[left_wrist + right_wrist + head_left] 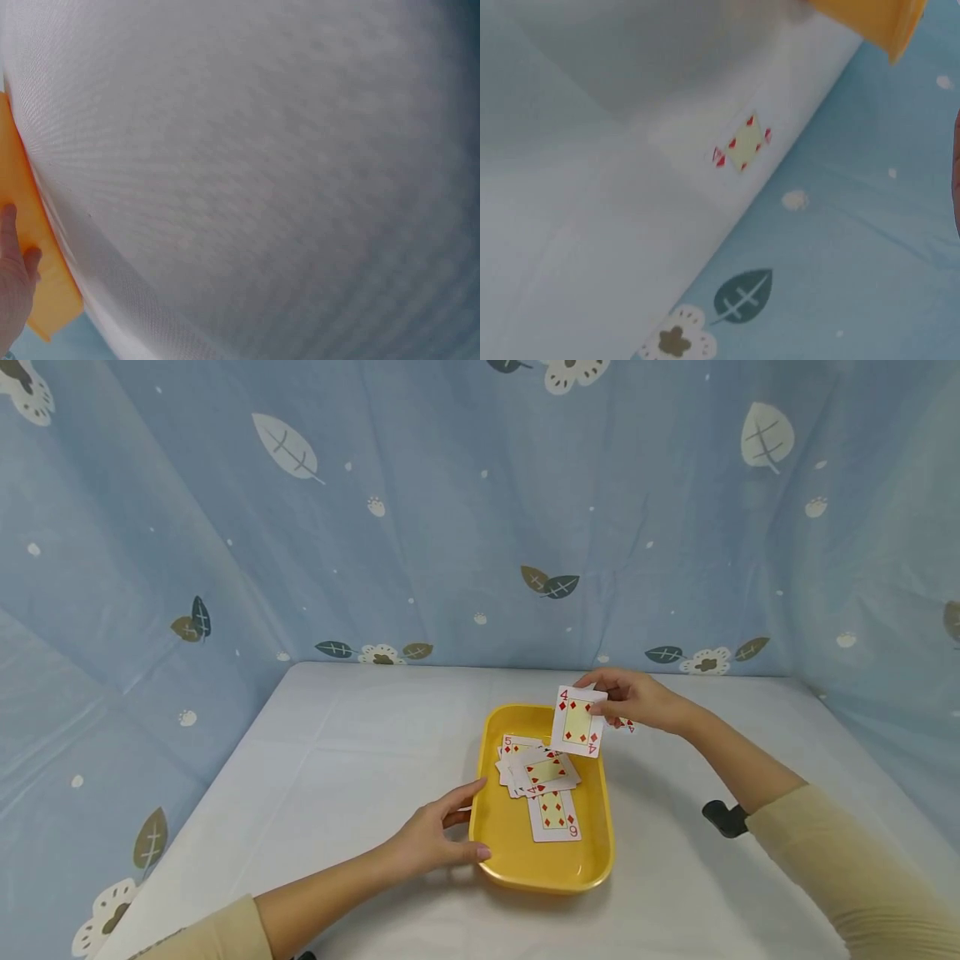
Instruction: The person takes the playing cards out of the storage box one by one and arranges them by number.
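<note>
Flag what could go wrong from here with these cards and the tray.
The right hand pinches the four of diamonds only along one side, so it might slip or catch on the rim of the tray.
The left hand touches the tray's side; a push could shift the loose pile inside.
Another card lies outside the tray, partly hidden in the head view, and might be overlooked.

In my head view, the light is soft and bright, and my right forearm (738,766) gives a faint shadow on the white table (375,735). Both wrist views are dimmer: the left is blurred, darkening at its right edge, and in the right one the card (744,145) looks a little unsharp.
</note>
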Demonstrator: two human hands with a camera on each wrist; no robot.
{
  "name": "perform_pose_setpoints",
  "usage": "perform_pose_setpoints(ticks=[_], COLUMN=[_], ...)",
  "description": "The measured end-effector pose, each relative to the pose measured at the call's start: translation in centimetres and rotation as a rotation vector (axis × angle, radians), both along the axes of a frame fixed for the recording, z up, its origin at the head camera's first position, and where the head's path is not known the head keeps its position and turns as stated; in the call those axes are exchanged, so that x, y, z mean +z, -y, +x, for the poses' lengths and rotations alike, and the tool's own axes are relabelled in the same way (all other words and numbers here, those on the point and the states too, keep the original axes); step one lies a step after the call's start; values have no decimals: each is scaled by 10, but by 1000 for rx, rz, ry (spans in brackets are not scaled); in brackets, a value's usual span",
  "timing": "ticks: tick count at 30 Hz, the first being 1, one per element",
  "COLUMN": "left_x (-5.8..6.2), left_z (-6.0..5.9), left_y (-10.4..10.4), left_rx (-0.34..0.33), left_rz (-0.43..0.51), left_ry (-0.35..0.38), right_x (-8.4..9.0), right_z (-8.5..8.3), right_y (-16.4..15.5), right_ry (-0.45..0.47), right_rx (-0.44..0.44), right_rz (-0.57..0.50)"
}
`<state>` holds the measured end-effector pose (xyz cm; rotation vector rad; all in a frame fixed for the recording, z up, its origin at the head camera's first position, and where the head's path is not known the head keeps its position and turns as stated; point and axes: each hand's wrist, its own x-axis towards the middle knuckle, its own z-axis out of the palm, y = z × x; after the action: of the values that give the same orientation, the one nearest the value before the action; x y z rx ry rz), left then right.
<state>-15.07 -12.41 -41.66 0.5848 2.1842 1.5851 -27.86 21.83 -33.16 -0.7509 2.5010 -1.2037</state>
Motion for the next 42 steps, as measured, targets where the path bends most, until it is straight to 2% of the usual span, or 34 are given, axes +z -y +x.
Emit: perform_pose_setpoints(ticks=[5,23,34,42], left_x=[-1,3,3,2], left_z=[0,0,1,1], left_y=[0,-1,-1,0], left_rx=[0,-3,-6,-5], left_rz=[-7,-16,-19,-18], left_ry=[2,15,9,2], right_x=[4,6,5,-3], right_z=[-1,-7,-9,-13], right_y=[-14,-73,-99,-110], right_ry=[11,-62,-115,-134], right_rx=[-30,-253,-229,-251], right_rz=[-7,119,161,222])
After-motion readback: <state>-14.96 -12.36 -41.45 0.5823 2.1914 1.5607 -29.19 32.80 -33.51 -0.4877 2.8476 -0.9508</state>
